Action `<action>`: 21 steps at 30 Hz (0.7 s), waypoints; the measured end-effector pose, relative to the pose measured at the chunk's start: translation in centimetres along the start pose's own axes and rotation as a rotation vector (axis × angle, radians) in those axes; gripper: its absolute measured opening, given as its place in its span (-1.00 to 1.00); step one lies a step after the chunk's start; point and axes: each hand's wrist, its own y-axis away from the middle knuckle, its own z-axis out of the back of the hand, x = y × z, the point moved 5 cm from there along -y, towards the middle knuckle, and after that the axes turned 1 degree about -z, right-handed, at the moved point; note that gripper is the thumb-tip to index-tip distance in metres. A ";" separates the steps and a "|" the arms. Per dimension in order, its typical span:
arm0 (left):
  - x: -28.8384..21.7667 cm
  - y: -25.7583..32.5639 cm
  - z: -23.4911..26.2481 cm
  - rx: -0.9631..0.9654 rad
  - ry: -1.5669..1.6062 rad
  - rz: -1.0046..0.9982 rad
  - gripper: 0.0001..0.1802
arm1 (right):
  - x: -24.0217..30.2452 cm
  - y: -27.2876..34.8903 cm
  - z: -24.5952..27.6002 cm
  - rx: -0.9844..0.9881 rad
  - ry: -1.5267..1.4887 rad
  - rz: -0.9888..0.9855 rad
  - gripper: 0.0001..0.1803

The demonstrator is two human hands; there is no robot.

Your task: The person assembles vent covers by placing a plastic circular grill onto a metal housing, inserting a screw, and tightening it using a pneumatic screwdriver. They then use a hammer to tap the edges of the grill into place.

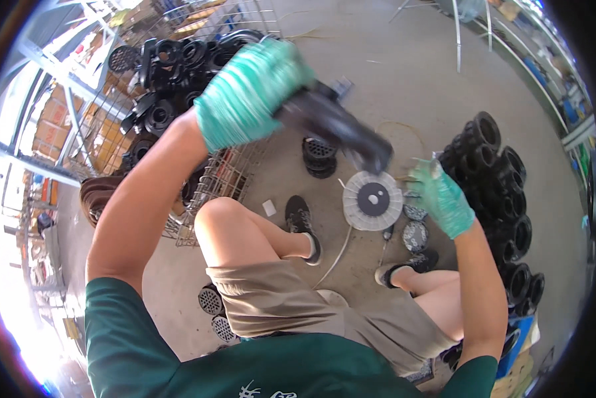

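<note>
Blk fitting (pixel 338 128): smooth plas., semi-gloss; basket (pixel 237 175): metal wire; shorts (pixel 271 298): matt cloth.

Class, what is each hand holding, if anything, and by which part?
Left hand: a black pipe piece, gripped at its upper-left end. Right hand: cannot tell if it holds anything.

The one view looks from the wearer's head, facing steeply down over the shorts (pixel 265 292) to the floor (pixel 377 86); its wide lens bends the shelf (pixel 551 73) at the right rim; the left hand (pixel 255 94) looms nearer than the right hand (pixel 442 198).
</note>
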 end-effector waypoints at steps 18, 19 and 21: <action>-14.0 0.4 -16.7 0.410 0.372 -0.262 -0.69 | -23.4 3.6 -1.9 -0.287 -0.604 -0.360 -0.41; -11.9 0.3 -17.2 0.590 0.368 -0.101 -0.61 | -22.5 2.6 -1.4 -0.401 -0.484 -0.265 -0.44; -6.9 2.1 -18.3 0.537 0.259 0.141 -0.34 | -19.9 1.2 0.6 -0.551 0.137 -0.190 -0.49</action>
